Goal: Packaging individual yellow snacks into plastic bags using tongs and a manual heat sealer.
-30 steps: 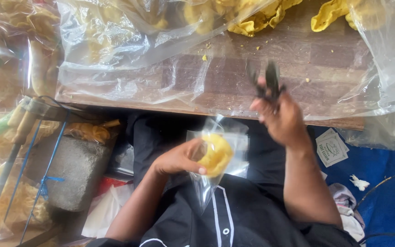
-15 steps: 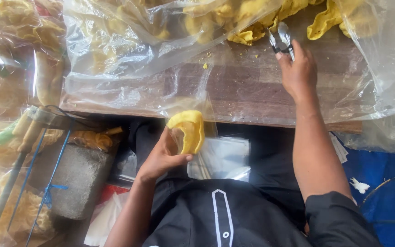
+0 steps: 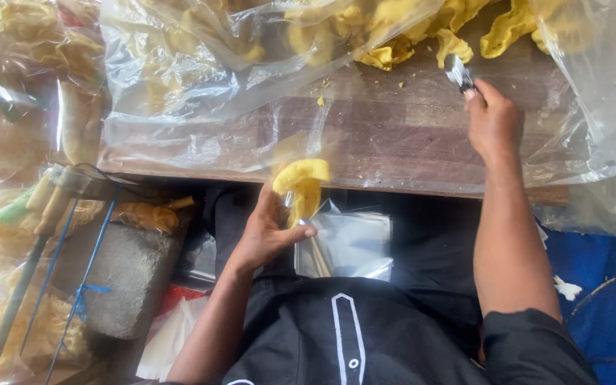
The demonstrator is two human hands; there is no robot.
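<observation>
Wooden plank surface (image 3: 408, 135) lies under clear plastic. Right hand (image 3: 492, 117), clamped on small metal tongs (image 3: 459, 73), reaches toward the yellow curled crackers (image 3: 422, 39) at twelve o'clock. Left hand (image 3: 269, 228) pinches a clear bag holding one yellow cracker (image 3: 302, 187). Picking step; next calls for gripping a cracker.

Glossy metal tongs (image 3: 458, 73); worn wood table (image 3: 408, 135); clear plastic sheet (image 3: 201, 107).

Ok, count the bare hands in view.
2. The left hand grips a curled yellow cracker in a clear plastic bag at the lap; the right hand holds metal tongs over the wooden table.
</observation>
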